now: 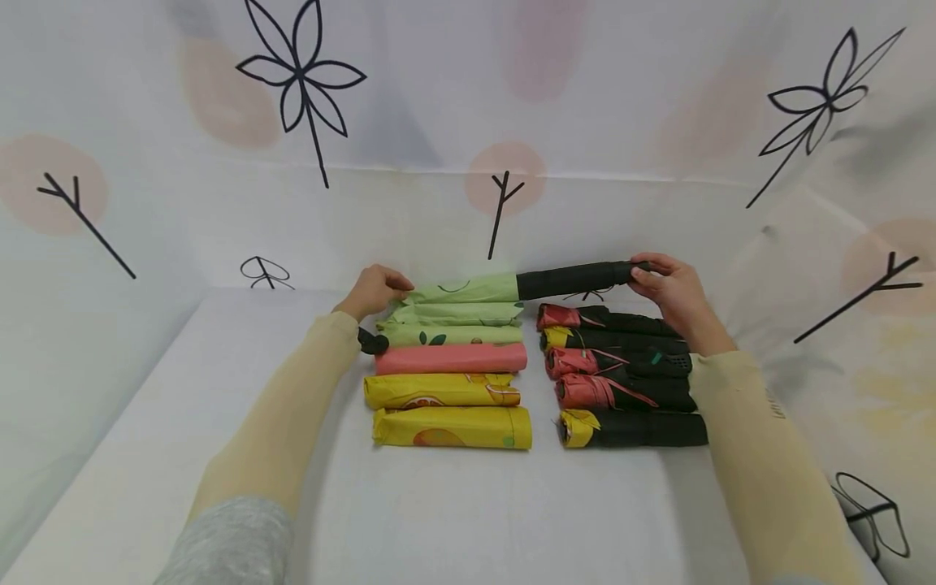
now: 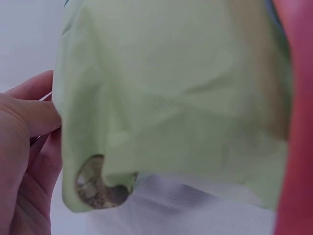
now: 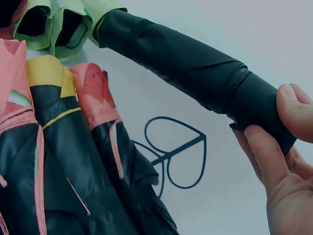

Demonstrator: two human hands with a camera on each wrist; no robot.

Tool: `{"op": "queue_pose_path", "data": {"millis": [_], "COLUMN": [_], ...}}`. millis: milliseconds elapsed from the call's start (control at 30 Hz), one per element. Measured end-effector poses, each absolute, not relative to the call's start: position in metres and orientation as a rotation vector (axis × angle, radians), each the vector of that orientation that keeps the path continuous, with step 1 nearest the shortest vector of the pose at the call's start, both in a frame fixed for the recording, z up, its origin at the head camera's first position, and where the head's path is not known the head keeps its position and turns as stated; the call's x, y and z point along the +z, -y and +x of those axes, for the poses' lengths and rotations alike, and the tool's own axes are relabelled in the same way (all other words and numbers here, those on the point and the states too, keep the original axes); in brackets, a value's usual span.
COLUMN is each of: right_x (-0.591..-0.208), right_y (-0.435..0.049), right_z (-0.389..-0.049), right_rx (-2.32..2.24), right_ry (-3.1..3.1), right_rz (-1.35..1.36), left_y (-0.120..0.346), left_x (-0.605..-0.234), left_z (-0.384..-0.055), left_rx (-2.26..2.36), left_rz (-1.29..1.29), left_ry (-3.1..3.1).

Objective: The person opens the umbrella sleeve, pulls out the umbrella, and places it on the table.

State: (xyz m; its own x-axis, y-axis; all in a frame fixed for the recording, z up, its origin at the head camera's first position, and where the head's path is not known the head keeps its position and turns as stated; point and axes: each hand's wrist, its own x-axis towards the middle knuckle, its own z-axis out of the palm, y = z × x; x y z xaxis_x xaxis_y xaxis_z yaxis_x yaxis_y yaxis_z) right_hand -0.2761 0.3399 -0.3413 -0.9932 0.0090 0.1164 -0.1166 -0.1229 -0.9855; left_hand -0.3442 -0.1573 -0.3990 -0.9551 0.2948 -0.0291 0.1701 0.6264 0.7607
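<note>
At the back of the table, my right hand (image 1: pixel 676 296) pinches the handle end of a folded black umbrella (image 1: pixel 574 280). The other end of this umbrella sits inside the mouth of a light green fabric sleeve (image 1: pixel 468 289), as the right wrist view also shows. My left hand (image 1: pixel 373 291) pinches the sleeve's far left end; in the left wrist view the thumb and fingers are at the edge of the green fabric (image 2: pixel 161 83). How far the umbrella reaches inside the sleeve is hidden.
Left column: two more green sleeves (image 1: pixel 461 335), a pink sleeve (image 1: pixel 449 358) and two yellow sleeves (image 1: pixel 452 427). Right column: several folded black umbrellas (image 1: pixel 651 429) with red or yellow ends, partly under my right forearm. A patterned white cloth (image 1: pixel 409 219) rises behind.
</note>
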Motion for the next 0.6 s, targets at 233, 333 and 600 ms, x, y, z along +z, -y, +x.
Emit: {"op": "queue_pose_path", "data": {"millis": [233,333,600], "right_x": [-0.338,-0.336,-0.332], "right_y": [-0.349,-0.354,-0.369], "right_z": [-0.27,-0.268,-0.264], "right_rx": [2.321,2.299,2.295], "right_ry": [1.981,1.992,1.978], "right_rz": [0.121,0.117,0.071], "left_y": [0.156,0.156,0.157], "left_x": [-0.399,-0.398,-0.396], "left_z": [-0.345,-0.343,-0.342], "left_rx": [1.238,1.236,1.221], "left_rz": [0.389,0.383,0.401], "left_ry": [-2.696,-2.697,-2.711]}}
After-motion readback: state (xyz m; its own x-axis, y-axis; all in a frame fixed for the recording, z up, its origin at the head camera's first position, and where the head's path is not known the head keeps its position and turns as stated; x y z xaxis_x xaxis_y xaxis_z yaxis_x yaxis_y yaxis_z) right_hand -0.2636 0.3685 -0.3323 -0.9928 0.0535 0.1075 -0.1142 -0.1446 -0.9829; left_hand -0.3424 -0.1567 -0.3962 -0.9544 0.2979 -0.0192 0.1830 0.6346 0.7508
